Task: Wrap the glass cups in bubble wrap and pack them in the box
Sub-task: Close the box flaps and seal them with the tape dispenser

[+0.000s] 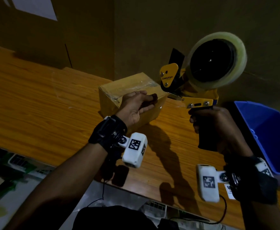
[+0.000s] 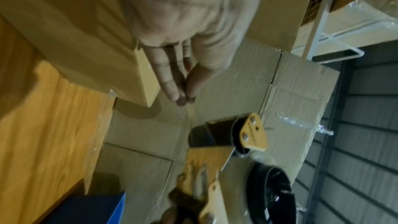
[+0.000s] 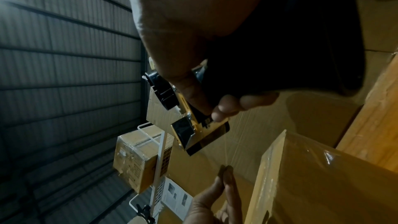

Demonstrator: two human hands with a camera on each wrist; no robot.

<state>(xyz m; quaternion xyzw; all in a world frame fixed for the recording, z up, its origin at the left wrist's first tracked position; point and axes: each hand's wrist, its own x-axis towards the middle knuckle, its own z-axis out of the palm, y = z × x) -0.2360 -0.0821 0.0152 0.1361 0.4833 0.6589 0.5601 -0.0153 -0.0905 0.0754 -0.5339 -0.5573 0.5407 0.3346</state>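
Observation:
A small cardboard box (image 1: pixel 129 90) lies shut on the wooden table (image 1: pixel 36 100), with clear tape across its top. My left hand (image 1: pixel 145 101) rests against the box's near right side. In the left wrist view its fingers (image 2: pixel 170 81) lie straight, with the thumb close beside them. My right hand (image 1: pixel 207 125) grips the black handle of a yellow tape dispenser (image 1: pixel 200 77). The dispenser is raised just right of the box, its tape roll (image 1: pixel 219 60) uppermost. No glass cups or bubble wrap show in any view.
A blue plastic bin (image 1: pixel 268 130) stands at the table's right end, close to my right wrist. Large flattened cardboard (image 1: pixel 194 22) leans upright behind the table. The right wrist view shows a white wire rack (image 3: pixel 159 156) with another taped box (image 3: pixel 133 157).

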